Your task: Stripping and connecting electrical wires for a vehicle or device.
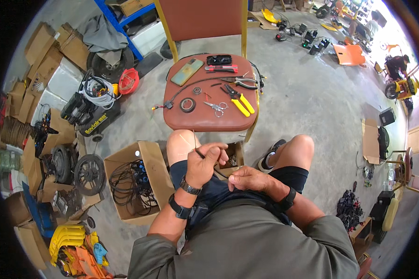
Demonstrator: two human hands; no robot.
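Note:
My left hand is closed around a thin black cable, whose slim end sticks up past the thumb. Lower and to the right, my right hand pinches the same cable between thumb and fingers. Beyond my knees, a brown chair seat bears yellow-handled wire strippers, pliers, small scissors and a roll of black tape. A smaller dark ring, a phone, a red utility knife and a black case also lie there, with a dark cable across the seat.
A cardboard box of coiled black cables stands by my left leg. Farther left are loose wheels, a black compressor-like machine and yellow and orange plastic parts. Black wiring lies on the right floor. People work at the far right.

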